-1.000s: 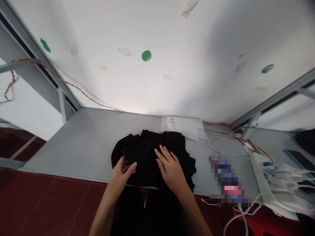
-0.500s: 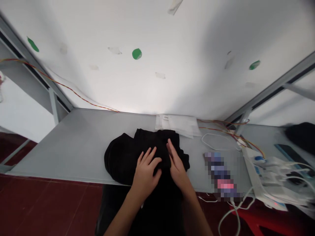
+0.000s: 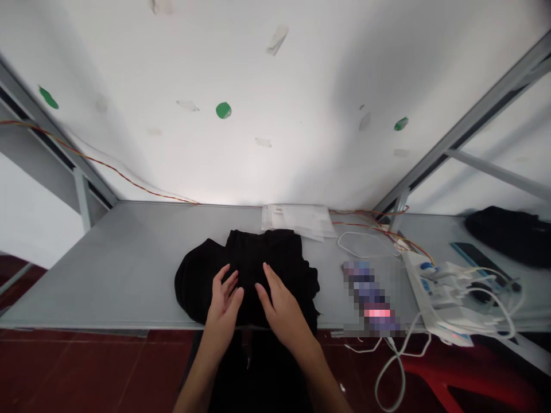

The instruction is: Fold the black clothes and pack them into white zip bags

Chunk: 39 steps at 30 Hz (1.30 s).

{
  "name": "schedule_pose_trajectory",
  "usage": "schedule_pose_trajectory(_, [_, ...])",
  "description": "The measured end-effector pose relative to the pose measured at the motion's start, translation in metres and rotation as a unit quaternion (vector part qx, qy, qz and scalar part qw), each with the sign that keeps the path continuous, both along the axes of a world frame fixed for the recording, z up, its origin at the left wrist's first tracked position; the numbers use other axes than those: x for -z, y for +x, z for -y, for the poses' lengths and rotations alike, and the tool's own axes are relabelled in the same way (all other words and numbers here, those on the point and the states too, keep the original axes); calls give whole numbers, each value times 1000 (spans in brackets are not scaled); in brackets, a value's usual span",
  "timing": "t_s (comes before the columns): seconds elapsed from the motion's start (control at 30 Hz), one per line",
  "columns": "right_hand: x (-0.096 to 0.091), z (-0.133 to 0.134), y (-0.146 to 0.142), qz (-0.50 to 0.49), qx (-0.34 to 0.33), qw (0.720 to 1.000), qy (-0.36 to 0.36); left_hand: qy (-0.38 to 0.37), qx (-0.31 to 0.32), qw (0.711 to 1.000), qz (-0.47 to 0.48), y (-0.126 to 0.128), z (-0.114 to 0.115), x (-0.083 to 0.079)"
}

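A black garment lies bunched and partly folded on the grey table, near its front edge. My left hand rests flat on the cloth's near part, fingers stretched out and pointing away from me. My right hand lies beside it, a little to the right, also flat on the cloth with fingers extended. Both hands press on the fabric side by side; neither grips it.
Flat clear plastic bags lie behind the garment by the white wall. A white cable loop, a power strip with plugs and a blurred-out object sit to the right. Another black cloth lies far right. Red floor shows below.
My left hand moved from the cloth's left edge onto its middle, then both hands drew back toward the near edge. The view shifted right and slightly up.
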State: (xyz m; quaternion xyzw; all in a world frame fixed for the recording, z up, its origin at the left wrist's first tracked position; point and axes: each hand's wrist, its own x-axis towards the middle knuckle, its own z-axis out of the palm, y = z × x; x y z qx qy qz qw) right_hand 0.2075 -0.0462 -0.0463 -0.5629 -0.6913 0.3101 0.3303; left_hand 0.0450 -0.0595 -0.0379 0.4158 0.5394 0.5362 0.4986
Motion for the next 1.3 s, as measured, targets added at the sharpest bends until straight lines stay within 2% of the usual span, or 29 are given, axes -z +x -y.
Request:
schedule_pose_trajectory(0.2, [-6, -8, 18, -106, -3, 993, -47, -51, 37, 988, 141, 5, -9, -19])
schedule_pose_trajectory(0.3, [-9, -11, 27, -162, 9, 984, -69, -48, 55, 977, 200, 22, -13, -28])
schedule_pose_trajectory(0.43, [-11, -16, 47, -157, 63, 985, -23, -11, 108, 970, 217, 52, -20, -27])
schedule_pose_trajectory(0.5, [-8, -19, 64, -150, 78, 986, -4, 40, 109, 982, 148, 60, -23, -21])
schedule_pose_trajectory(0.57, [-3, -21, 82, -118, 101, 988, 12, 105, 99, 989, 8, 60, -26, -12])
schedule_pose_trajectory(0.6, [0, -21, 90, -83, 119, 989, 28, 134, 98, 983, -76, 57, -26, -6])
schedule_pose_trajectory(0.7, [15, -19, 104, 68, 141, 983, 92, 185, 105, 931, -297, 45, -28, 12])
schedule_pose_trajectory(0.8, [30, -12, 101, 175, 113, 972, 107, 191, 100, 873, -438, 37, -26, 27])
schedule_pose_trajectory(0.87, [35, -6, 96, 201, 108, 969, 94, 191, 102, 848, -484, 34, -23, 34])
schedule_pose_trajectory(0.97, [36, -3, 96, 175, 105, 974, 97, 189, 112, 841, -495, 32, -19, 37])
schedule_pose_trajectory(1.03, [32, -10, 104, 123, 83, 983, 109, 177, 104, 849, -488, 34, -23, 29])
schedule_pose_trajectory(1.1, [25, -30, 118, 68, 67, 988, 120, 183, 118, 858, -466, 42, -40, 12])
schedule_pose_trajectory(1.17, [16, -64, 135, 25, 93, 988, 124, 209, 178, 863, -424, 56, -74, -14])
schedule_pose_trajectory(1.2, [12, -84, 144, 6, 141, 983, 121, 217, 226, 862, -398, 65, -95, -27])
schedule_pose_trajectory(1.23, [8, -106, 151, -2, 207, 972, 111, 199, 245, 868, -383, 74, -119, -39])
schedule_pose_trajectory(1.3, [4, -146, 163, 6, 247, 965, 92, 164, 230, 876, -391, 95, -165, -54])
